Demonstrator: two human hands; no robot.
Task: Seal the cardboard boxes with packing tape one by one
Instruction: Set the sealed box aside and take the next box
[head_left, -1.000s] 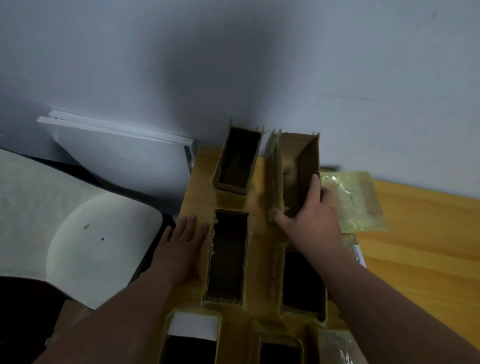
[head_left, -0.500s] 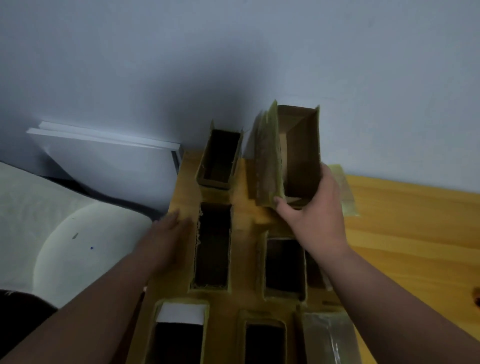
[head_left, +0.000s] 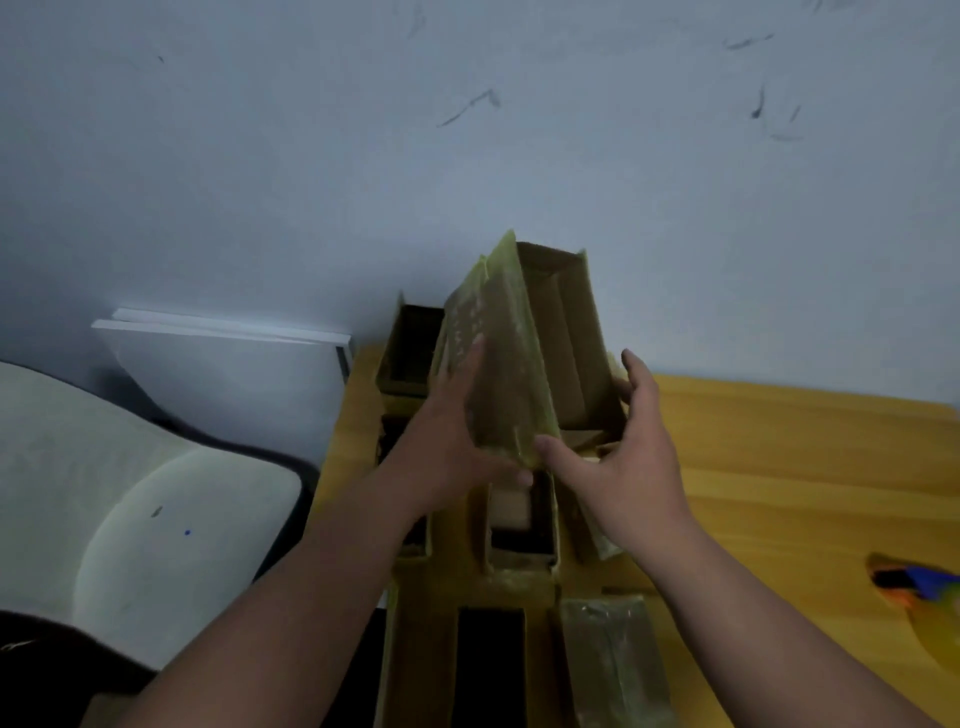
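Up above the rows of boxes, the raised cardboard box is held tilted, its open mouth turned toward the camera and its brown inside showing. A tape-covered flap (glossy, yellowish-green) stands along its left side. The left hand lies against that flap with straight fingers reaching up its outer face and the thumb passing under the lower edge, so it presses rather than clutches. The right hand is spread wide around the box's right and near end: the forefinger touches the bottom corner of the flap, and the other fingers curl round the right wall, gripping it.

Below the held box, more open boxes stand in rows on the wooden table. One back box sits against the wall, just left of the flap. A middle box lies under the hands, and a near box shows a dark inside at the bottom edge. Beside that one lies a taped box with a shiny top. At the table's right edge sits a blurred orange and blue object. Left of the table are a white panel and a pale chair seat.
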